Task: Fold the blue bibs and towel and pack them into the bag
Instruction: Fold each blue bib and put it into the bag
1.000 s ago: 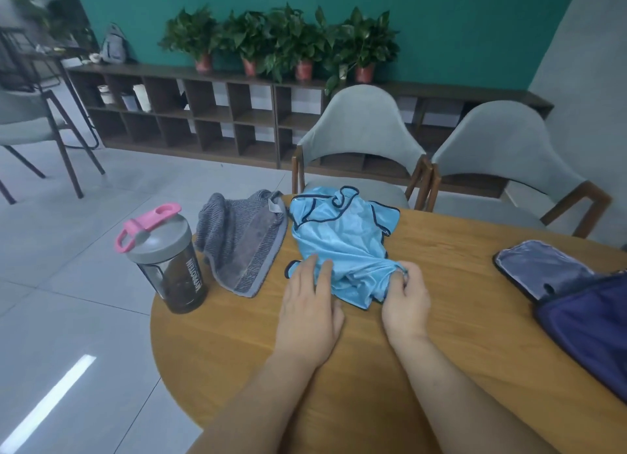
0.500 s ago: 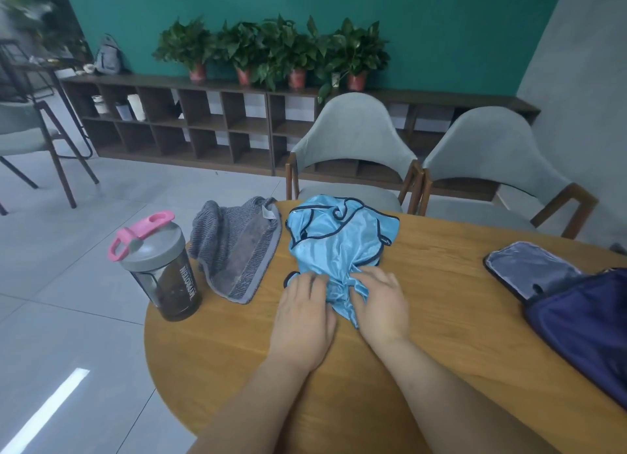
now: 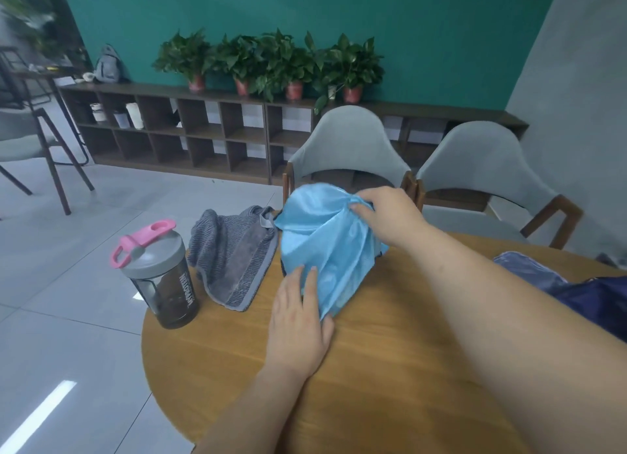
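pinning near edge of bib (image 3: 325, 250) with flat left hand (image 3: 298, 321); pinching far edge in right hand (image 3: 386, 216), lifted. pull taut, fold onto near edge, smooth flat. towel (image 3: 234, 256) left of left hand, bag (image 3: 604, 301) right of right forearm.

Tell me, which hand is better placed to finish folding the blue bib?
Right, likely. The right hand grips the bib's far end, raised off the table; the left hand lies flat, pinning the near edge.

Shaker bottle (image 3: 159, 277) on round table (image 3: 390, 368); two chairs (image 3: 349, 148) behind.
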Available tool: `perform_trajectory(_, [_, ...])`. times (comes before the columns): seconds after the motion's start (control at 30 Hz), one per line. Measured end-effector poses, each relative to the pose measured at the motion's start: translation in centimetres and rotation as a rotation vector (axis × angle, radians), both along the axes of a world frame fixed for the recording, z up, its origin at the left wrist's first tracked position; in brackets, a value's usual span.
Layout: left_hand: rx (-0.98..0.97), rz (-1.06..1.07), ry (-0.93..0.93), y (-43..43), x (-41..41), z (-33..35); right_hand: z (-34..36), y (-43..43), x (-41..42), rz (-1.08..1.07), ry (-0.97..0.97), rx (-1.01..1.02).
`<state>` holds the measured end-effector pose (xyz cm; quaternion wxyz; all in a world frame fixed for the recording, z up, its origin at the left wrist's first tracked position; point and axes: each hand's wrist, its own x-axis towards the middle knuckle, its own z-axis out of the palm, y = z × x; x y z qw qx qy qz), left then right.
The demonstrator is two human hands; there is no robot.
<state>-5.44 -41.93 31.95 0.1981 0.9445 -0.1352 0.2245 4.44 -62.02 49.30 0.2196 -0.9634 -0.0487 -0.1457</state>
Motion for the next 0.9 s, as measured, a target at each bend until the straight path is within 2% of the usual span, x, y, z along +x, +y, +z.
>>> perform_trajectory(0.03, [-0.001,-0.003,0.005,0.0,0.0,0.0,0.1,-0.3,-0.3,-0.019,-0.077,0.075])
perform_trajectory(0.13, [0.002,-0.012,0.036,0.0,0.1,0.1,2.1,-0.6,-1.7,-0.147,-0.437,0.548])
perform_trajectory(0.17, [0.008,-0.017,0.045,0.0,0.1,0.2,2.7,-0.9,-2.0,-0.188,-0.473,0.646])
perform_trajectory(0.3, [0.027,-0.038,0.054,0.1,-0.1,0.2,1.9,-3.7,-2.2,-0.327,-0.347,0.733])
perform_trajectory(0.4, [0.053,-0.047,0.061,0.1,0.0,0.4,0.7,-6.2,-2.7,-0.517,-0.499,1.106])
perform_trajectory(0.43, [0.063,-0.05,0.064,0.1,0.0,0.4,0.0,-7.0,-2.8,-0.584,-0.512,1.145])
perform_trajectory(0.47, [0.07,-0.056,0.067,0.1,-0.1,0.4,-0.9,-7.8,-3.1,-0.634,-0.472,1.037])
perform_trajectory(0.5, [0.075,-0.062,0.067,0.1,-0.1,0.4,-2.3,-8.4,-3.5,-0.644,-0.379,0.827])
perform_trajectory(0.57, [0.092,-0.077,0.065,0.1,-0.1,0.5,-5.9,-9.5,-4.4,-0.567,-0.091,0.344])
perform_trajectory(0.63, [0.124,-0.103,0.064,0.0,0.0,0.6,-9.4,-9.5,-5.9,-0.447,0.168,0.041])
perform_trajectory(0.7, [0.184,-0.156,0.058,-0.3,0.2,0.6,-12.6,-8.6,-7.5,-0.337,0.244,-0.077])
perform_trajectory(0.8, [0.305,-0.285,0.02,-0.8,0.6,0.6,-16.7,-5.9,-9.6,-0.212,0.13,-0.161])
perform_trajectory(0.9, [0.363,-0.364,0.011,-1.1,1.2,0.6,-18.5,-3.2,-10.8,-0.071,0.014,-0.069])
